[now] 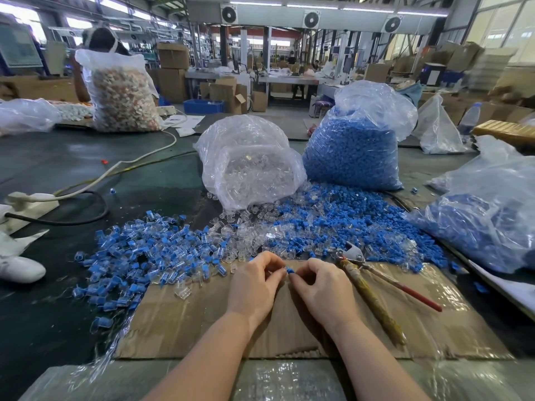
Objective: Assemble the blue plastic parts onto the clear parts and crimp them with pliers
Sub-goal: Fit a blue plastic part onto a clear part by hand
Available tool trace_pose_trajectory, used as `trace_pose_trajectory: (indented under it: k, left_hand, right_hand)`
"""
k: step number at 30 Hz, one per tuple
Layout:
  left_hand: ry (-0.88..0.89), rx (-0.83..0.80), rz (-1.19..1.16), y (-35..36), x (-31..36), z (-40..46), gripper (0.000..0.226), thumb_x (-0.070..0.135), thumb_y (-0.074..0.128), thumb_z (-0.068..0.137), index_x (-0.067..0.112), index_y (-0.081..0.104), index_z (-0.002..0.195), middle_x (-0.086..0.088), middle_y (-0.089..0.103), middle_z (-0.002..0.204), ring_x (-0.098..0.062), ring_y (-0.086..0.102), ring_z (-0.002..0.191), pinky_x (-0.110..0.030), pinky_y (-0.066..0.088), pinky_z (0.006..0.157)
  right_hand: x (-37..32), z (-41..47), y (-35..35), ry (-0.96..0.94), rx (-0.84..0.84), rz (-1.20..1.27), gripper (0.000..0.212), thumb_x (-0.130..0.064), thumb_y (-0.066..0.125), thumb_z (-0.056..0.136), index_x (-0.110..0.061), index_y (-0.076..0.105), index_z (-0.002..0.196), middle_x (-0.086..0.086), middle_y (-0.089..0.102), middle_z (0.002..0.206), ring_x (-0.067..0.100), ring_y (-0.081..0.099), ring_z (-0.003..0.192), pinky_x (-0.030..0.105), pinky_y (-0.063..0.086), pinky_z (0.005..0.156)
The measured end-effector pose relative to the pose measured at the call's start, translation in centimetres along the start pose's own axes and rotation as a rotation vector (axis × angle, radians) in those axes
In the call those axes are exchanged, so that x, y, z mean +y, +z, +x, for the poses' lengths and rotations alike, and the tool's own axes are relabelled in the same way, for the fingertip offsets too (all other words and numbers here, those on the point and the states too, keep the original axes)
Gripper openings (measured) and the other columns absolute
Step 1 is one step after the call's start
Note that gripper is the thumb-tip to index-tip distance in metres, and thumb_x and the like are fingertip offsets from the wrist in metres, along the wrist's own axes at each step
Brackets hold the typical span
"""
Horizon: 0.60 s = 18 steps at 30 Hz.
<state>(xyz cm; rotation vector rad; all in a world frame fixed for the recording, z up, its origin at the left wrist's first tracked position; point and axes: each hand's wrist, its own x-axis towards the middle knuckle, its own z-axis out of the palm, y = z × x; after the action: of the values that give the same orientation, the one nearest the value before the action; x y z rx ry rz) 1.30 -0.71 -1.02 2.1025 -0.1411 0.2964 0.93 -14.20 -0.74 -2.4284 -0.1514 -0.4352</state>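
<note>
Pinching one blue part (290, 270) between both hands over the cardboard sheet (202, 319).

Left hand (254, 285) and right hand (321, 287) meet fingertip to fingertip, curled on the piece; whether a clear part sits under it, I cannot tell. A skewed push could seat it crooked or flick it into the loose pile (333, 227) beyond. Pliers (373, 287) lie just right, untouched.

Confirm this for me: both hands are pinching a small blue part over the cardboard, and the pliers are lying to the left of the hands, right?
Not quite. The head view shows the pliers lying right of the hands, not left. The left hand and right hand do pinch a small blue part over the cardboard.
</note>
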Motion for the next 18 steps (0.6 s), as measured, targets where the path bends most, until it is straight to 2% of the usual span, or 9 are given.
trace_pose_trajectory:
  k: [8,13,18]
  left_hand:
    - [-0.022,-0.039,0.018,-0.11,0.11,-0.08,0.008,0.018,0.064,0.087,0.025,0.065,0.089,0.013,0.066,0.082,0.003,0.06,0.078,-0.013,0.049,0.075]
    - [-0.053,-0.044,-0.023,-0.06,0.28,0.0,0.012,0.017,0.061,0.089,0.029,0.061,0.086,0.011,0.065,0.081,-0.002,0.061,0.079,-0.02,0.051,0.077]
    - [-0.071,-0.04,-0.04,-0.09,0.35,0.03,0.019,0.016,0.06,0.089,0.034,0.059,0.082,0.013,0.065,0.081,-0.002,0.062,0.08,-0.024,0.053,0.079]
  right_hand:
    - [0.03,0.02,-0.04,-0.03,-0.004,0.007,0.01,-0.029,0.067,0.083,-0.02,0.067,0.081,-0.007,0.066,0.081,0.013,0.057,0.081,0.032,0.045,0.083]
    - [0.02,0.02,-0.13,-0.03,0.018,0.072,0.015,-0.031,0.072,0.079,-0.018,0.067,0.081,-0.006,0.065,0.078,0.014,0.057,0.08,0.035,0.048,0.077]
    - [-0.09,-0.02,-0.25,-0.079,0.018,0.111,0.018,-0.03,0.074,0.078,-0.024,0.066,0.093,-0.014,0.059,0.079,0.007,0.054,0.079,0.029,0.049,0.076]
